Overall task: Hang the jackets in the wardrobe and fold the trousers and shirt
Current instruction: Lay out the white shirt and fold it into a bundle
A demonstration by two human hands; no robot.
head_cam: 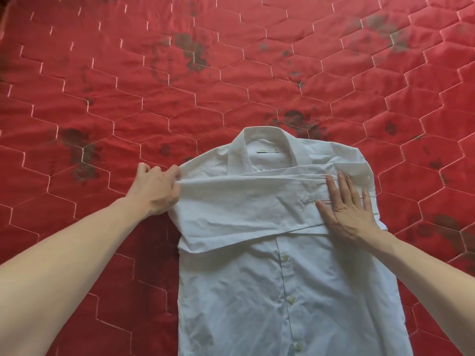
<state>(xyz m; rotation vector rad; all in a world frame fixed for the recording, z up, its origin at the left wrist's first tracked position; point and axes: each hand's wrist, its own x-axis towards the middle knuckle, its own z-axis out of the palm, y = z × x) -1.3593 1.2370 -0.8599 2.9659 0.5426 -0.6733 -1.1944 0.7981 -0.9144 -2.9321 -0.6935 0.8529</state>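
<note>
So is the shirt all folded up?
Not yet. Only the sleeves of the shirt are folded across the chest. The left hand pinches the fold; the right hand presses flat.

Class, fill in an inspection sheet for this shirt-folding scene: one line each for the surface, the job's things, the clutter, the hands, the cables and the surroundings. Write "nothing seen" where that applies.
Surface: red quilted bedcover with hexagon stitching and dark blotches.
Job's things: white shirt lying front up, buttoned, collar away from the person; its sleeves folded across the chest. No jackets or trousers in view.
Clutter: nothing seen.
Hands: left hand grips the fold at the shirt's left edge; right hand lies flat, fingers straight, pressing the folded sleeve.
Cables: nothing seen.
Surroundings: the bedcover fills the view; no wardrobe seen.
</note>
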